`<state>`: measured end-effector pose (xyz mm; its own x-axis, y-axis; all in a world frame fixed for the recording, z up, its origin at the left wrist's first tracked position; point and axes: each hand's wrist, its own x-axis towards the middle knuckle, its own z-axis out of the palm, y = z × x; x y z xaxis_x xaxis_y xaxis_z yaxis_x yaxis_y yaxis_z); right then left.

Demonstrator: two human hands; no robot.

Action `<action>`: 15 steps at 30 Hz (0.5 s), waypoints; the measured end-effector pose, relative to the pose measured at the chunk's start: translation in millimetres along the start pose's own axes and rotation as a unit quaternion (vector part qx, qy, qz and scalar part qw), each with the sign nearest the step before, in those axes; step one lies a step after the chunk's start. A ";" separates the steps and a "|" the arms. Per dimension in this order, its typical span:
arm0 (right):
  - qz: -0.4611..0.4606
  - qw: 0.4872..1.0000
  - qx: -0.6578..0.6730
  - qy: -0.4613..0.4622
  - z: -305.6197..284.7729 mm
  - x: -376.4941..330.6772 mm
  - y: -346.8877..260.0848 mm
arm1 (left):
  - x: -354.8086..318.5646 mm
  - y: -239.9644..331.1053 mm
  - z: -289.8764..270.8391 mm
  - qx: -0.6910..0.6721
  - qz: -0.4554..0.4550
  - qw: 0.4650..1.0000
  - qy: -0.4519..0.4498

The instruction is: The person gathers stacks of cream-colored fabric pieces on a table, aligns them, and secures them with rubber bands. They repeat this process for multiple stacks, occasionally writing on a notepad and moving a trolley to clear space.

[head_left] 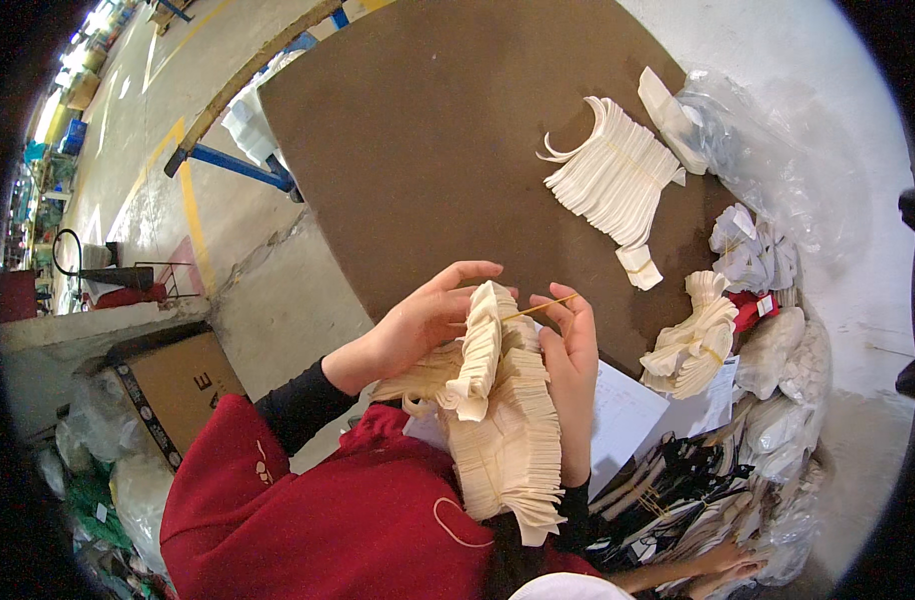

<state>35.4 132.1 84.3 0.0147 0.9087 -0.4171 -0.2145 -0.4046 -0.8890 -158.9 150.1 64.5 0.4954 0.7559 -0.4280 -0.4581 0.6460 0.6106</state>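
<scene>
In front of my chest is a thick stack of cream fabric pieces [508, 440], folded layer on layer. A smaller folded bundle [478, 360] of the same cloth lies across its top. My left hand [428, 315] is closed around the upper end of the smaller bundle from the left. A thin yellowish rubber band [540, 307] stretches from that bundle toward my right hand [573, 350]. The fingers of my right hand are bent around the band's far end, while the palm lies along the right side of the thick stack.
On the brown table [428, 130] lies a fanned row of white fabric pieces [618, 165]. A banded cream bundle [693, 335], papers [623, 415] and clear plastic [768, 150] are along the right. Another person's hand [723, 565] touches stacked cloth at lower right. A cardboard box [183, 385] stands at left.
</scene>
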 end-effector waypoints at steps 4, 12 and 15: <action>0.029 0.998 -0.044 -0.022 1.8 -2.5 -8.4 | 2.5 19.8 12.8 0.104 -0.028 0.993 0.043; -0.002 0.972 -0.230 -0.049 13.3 -9.3 -23.0 | 33.1 81.6 29.7 0.564 -0.051 0.814 -0.127; -0.012 0.957 -0.286 -0.045 10.5 -8.9 -20.0 | 38.9 83.0 22.6 0.559 -0.046 0.812 -0.161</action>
<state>29.3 133.1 107.9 -0.0771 0.9136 -0.3993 0.3545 -0.3492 -0.8674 -160.9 230.7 113.6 0.7394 0.5261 -0.4201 0.4597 0.0614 0.8859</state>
